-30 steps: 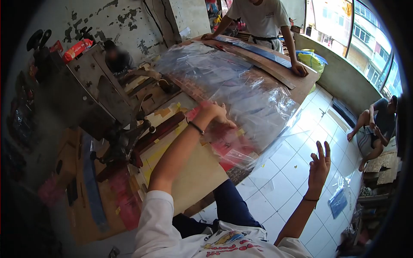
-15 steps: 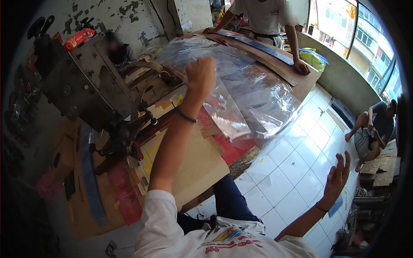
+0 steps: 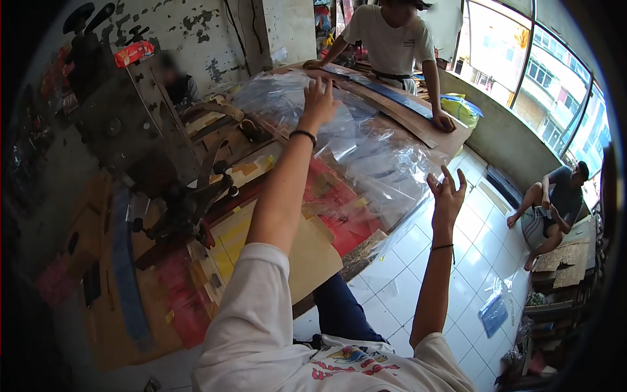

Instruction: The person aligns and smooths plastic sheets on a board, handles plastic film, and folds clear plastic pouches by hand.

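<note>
Clear plastic sheets point(image 3: 392, 163) lie in a loose, shiny heap over the table. Above the heap's far part is my left hand point(image 3: 319, 103), its fingers spread and nothing seen in them; whether it touches the plastic I cannot tell. My right hand point(image 3: 448, 196) is raised over the tiled floor beside the table's right edge, fingers apart and empty. Red sheet material point(image 3: 333, 225) shows at the near end of the heap. Nearer my body lies a tan board point(image 3: 294, 251) with yellow patches on its left.
A dark machine point(image 3: 130, 124) with levers stands at the left. Across the table a person point(image 3: 392, 39) leans with both hands on it, beside a long blue strip point(image 3: 385, 91). Another person point(image 3: 555, 202) sits at the right. A blue packet point(image 3: 494, 315) lies on the floor.
My left hand has moved farther over the table and its fingers have opened from a fist. The plastic has shifted away, baring more red material. My right hand has moved left and up.
</note>
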`<state>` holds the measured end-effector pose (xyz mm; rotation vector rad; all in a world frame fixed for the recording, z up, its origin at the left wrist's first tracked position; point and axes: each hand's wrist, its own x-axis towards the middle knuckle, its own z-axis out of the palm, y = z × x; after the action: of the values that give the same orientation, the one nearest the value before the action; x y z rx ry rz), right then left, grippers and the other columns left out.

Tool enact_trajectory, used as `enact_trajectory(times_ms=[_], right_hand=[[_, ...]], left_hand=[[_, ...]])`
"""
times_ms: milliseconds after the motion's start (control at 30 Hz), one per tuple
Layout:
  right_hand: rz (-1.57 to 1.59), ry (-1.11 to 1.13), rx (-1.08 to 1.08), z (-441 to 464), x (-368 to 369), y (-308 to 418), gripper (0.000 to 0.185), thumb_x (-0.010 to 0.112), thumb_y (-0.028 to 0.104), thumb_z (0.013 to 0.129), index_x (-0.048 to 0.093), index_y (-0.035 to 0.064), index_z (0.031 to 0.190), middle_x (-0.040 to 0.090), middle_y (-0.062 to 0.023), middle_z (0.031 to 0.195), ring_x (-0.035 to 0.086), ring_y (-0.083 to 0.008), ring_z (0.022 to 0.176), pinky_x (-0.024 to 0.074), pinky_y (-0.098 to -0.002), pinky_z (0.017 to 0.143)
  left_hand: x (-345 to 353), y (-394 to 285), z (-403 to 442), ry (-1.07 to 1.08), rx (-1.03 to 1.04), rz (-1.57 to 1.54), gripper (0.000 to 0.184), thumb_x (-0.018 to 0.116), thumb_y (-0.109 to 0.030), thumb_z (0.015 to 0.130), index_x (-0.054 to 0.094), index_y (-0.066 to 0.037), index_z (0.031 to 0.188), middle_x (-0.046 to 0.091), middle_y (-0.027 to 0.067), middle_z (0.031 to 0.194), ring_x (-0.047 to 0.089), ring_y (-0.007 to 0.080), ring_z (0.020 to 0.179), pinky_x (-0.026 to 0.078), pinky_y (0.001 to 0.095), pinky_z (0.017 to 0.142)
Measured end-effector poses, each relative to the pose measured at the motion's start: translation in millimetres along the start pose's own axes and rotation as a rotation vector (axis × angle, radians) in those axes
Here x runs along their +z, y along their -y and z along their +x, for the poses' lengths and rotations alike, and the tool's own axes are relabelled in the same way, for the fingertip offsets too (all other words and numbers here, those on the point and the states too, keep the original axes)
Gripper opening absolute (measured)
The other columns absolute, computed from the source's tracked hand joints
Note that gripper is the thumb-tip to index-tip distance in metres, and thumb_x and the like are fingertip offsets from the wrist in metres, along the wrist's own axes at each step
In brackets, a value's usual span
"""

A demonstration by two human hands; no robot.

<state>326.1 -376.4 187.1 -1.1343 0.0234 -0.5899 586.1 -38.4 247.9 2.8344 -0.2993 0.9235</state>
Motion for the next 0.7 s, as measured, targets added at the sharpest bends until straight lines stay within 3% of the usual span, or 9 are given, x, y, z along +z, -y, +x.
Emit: enact_trajectory(times_ms=[100, 167, 267, 333, 400, 500, 600, 667, 700], right_hand=[[-0.006, -0.083, -0.016, -22.1, -9.7, -17.6, 0.052, 0.036, 0.002, 0.109, 0.013, 0.0019, 0.155, 0.044, -0.0295, 0.151, 0.069, -0.0408, 0.115, 0.0620, -0.0454, 0.102], [-0.021, -0.111, -0.012, -33.5, -24.9, -24.6, 0.053, 0.036, 0.001, 0.108, 0.012, 0.0042, 0.156, 0.044, -0.0296, 0.151, 0.070, -0.0408, 0.113, 0.0628, -0.0468, 0.101], [-0.151, -0.056, 0.043, -43.4, -41.6, -20.2, 0.058, 0.039, 0.002, 0.108, 0.010, 0.0071, 0.159, 0.046, -0.0290, 0.151, 0.071, -0.0382, 0.111, 0.0644, -0.0464, 0.095], [-0.243, -0.035, 0.064, -40.2, -51.4, -21.5, 0.074, 0.048, 0.003, 0.107, 0.003, 0.0157, 0.164, 0.047, -0.0279, 0.152, 0.075, -0.0319, 0.102, 0.0678, -0.0406, 0.078], [-0.336, -0.054, 0.078, -36.2, -54.7, -18.1, 0.086, 0.055, 0.001, 0.104, 0.001, 0.0254, 0.166, 0.045, -0.0284, 0.153, 0.076, -0.0295, 0.100, 0.0675, -0.0366, 0.072], [-0.482, -0.056, -0.002, -23.5, -46.1, -19.7, 0.091, 0.063, 0.002, 0.101, 0.009, 0.0332, 0.167, 0.039, -0.0305, 0.157, 0.073, -0.0272, 0.105, 0.0646, -0.0306, 0.069], [-0.906, 0.018, -0.257, 23.3, -57.4, -48.4, 0.070, 0.074, 0.017, 0.097, 0.042, 0.0227, 0.160, 0.032, -0.0285, 0.162, 0.055, -0.0336, 0.135, 0.0593, -0.0459, 0.095], [-1.226, 0.035, -0.619, 57.6, -45.3, -59.6, 0.058, 0.077, 0.024, 0.095, 0.056, 0.0161, 0.149, 0.034, -0.0266, 0.161, 0.044, -0.0374, 0.145, 0.0477, -0.0513, 0.111], [-1.172, 0.073, -0.613, 60.2, -22.8, -54.8, 0.056, 0.078, 0.023, 0.095, 0.059, 0.0114, 0.146, 0.034, -0.0272, 0.161, 0.041, -0.0404, 0.148, 0.0396, -0.0510, 0.119]], left_hand=[[13.4, -37.8, -75.2, 0.391, -0.369, -0.270, 0.090, 0.049, -0.069, 0.100, 0.026, -0.012, 0.166, 0.015, 0.0359, 0.168, 0.011, 0.0564, 0.156, 0.008, 0.0674, 0.125], [24.2, -53.1, -106.3, 0.499, -0.533, -0.394, 0.099, 0.046, -0.076, 0.097, 0.024, -0.010, 0.166, 0.014, 0.0404, 0.166, 0.009, 0.0562, 0.156, 0.008, 0.0664, 0.125], [58.8, -49.3, -123.0, 0.396, -0.335, -0.339, 0.106, 0.050, -0.079, 0.094, 0.022, -0.007, 0.167, 0.012, 0.0421, 0.166, 0.009, 0.0565, 0.156, 0.008, 0.0647, 0.126], [57.0, -57.1, -130.7, 0.202, -0.238, -0.404, 0.092, 0.052, -0.068, 0.098, 0.034, -0.004, 0.161, 0.026, 0.0408, 0.162, 0.020, 0.0552, 0.154, 0.013, 0.0629, 0.126], [53.8, -61.0, -142.5, 0.088, -0.110, -0.433, 0.082, 0.053, -0.061, 0.101, 0.041, -0.003, 0.158, 0.034, 0.0397, 0.159, 0.026, 0.0542, 0.152, 0.015, 0.0627, 0.126], [1.8, -89.7, -181.4, 0.269, 0.174, -0.380, 0.070, 0.054, -0.050, 0.104, 0.048, -0.002, 0.154, 0.036, 0.0334, 0.161, 0.027, 0.0473, 0.155, 0.019, 0.0571, 0.128], [-46.4, -122.0, -249.3, 0.238, 0.404, -0.355, 0.070, 0.062, -0.047, 0.101, 0.049, -0.002, 0.153, 0.036, 0.0316, 0.162, 0.026, 0.0450, 0.156, 0.018, 0.0550, 0.129], [-80.6, -134.2, -295.1, 0.419, 0.505, -0.384, 0.075, 0.064, -0.050, 0.098, 0.048, -0.004, 0.155, 0.033, 0.0280, 0.165, 0.026, 0.0427, 0.157, 0.016, 0.0555, 0.129], [-94.9, -132.6, -319.5, 0.422, 0.564, -0.373, 0.076, 0.065, -0.050, 0.097, 0.047, -0.004, 0.155, 0.032, 0.0257, 0.167, 0.026, 0.0416, 0.157, 0.017, 0.0562, 0.129]])
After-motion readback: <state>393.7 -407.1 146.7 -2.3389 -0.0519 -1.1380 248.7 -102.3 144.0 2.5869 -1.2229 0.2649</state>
